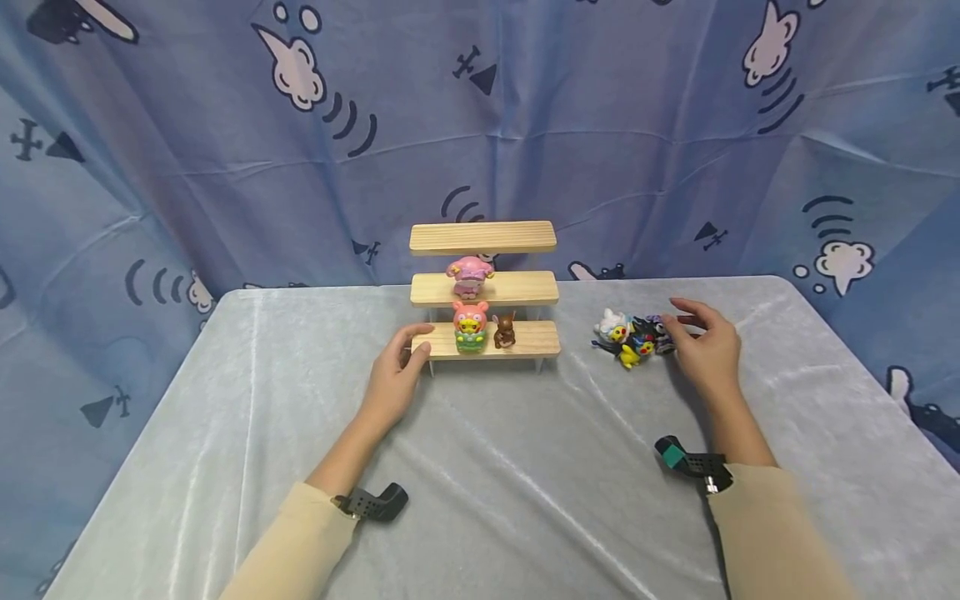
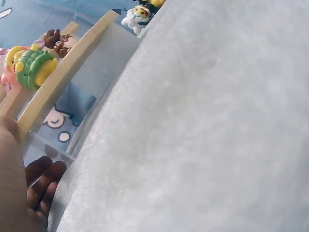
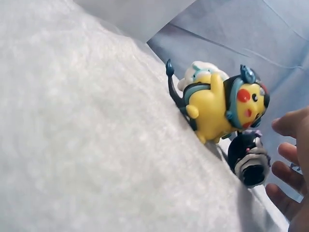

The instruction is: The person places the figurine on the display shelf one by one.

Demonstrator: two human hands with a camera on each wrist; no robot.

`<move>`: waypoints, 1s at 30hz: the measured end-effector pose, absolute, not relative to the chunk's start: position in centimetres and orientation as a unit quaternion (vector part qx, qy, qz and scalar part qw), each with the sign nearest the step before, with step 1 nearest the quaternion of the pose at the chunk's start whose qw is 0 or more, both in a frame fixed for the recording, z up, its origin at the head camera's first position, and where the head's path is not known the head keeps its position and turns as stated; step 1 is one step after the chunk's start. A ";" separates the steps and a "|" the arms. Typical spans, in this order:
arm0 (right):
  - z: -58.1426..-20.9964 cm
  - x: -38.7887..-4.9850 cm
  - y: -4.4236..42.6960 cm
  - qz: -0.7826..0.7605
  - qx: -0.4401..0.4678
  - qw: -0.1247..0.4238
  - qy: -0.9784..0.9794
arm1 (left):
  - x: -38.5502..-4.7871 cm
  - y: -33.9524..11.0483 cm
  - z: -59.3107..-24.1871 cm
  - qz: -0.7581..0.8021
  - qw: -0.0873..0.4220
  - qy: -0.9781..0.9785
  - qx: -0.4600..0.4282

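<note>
My left hand (image 1: 394, 375) grips the left end of the lowest tier of a wooden display shelf (image 1: 525, 339); in the left wrist view its other fingers (image 2: 41, 183) curl below the board. On that tier stand a figurine in a pink hood and green outfit (image 1: 470, 327) and a small brown figurine (image 1: 505, 332). A pink figurine (image 1: 469, 276) stands on the middle tier. My right hand (image 1: 708, 346) is beside a cluster of figurines, its fingers spread and holding nothing. In the cluster are a yellow figurine in a dark hood (image 3: 212, 113), a white-hooded one (image 1: 614, 325) and a black-and-grey one (image 3: 251, 159).
The top tier (image 1: 483, 237) rises behind the others. A grey-white cloth (image 1: 480, 483) covers the table, and a blue patterned curtain (image 1: 480, 108) hangs behind its far edge. Black straps with camera mounts (image 1: 378, 502) sit on both wrists.
</note>
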State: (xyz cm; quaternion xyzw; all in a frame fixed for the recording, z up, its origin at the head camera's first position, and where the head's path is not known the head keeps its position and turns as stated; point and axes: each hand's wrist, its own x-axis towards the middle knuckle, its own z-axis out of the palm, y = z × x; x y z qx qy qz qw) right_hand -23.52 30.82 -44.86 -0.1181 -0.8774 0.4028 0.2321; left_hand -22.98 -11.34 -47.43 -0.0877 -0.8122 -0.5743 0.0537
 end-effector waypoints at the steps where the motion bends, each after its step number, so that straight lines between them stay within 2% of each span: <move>1: -45.1 -23.5 30.9 0.401 -0.118 0.232 -0.878 | -23.0 -11.4 -47.5 -0.573 0.057 -0.813 -0.089; 7: -46.2 -23.4 31.4 0.393 -0.124 0.208 -0.887 | -23.1 -11.3 -47.6 -0.569 0.062 -0.814 -0.096; 16: -46.5 -23.4 31.9 0.355 -0.077 0.126 -0.923 | -23.0 -11.2 -47.5 -0.569 0.058 -0.815 -0.094; 30: -46.5 -23.5 31.8 0.393 -0.073 0.127 -0.908 | -23.1 -11.4 -47.5 -0.573 0.055 -0.814 -0.085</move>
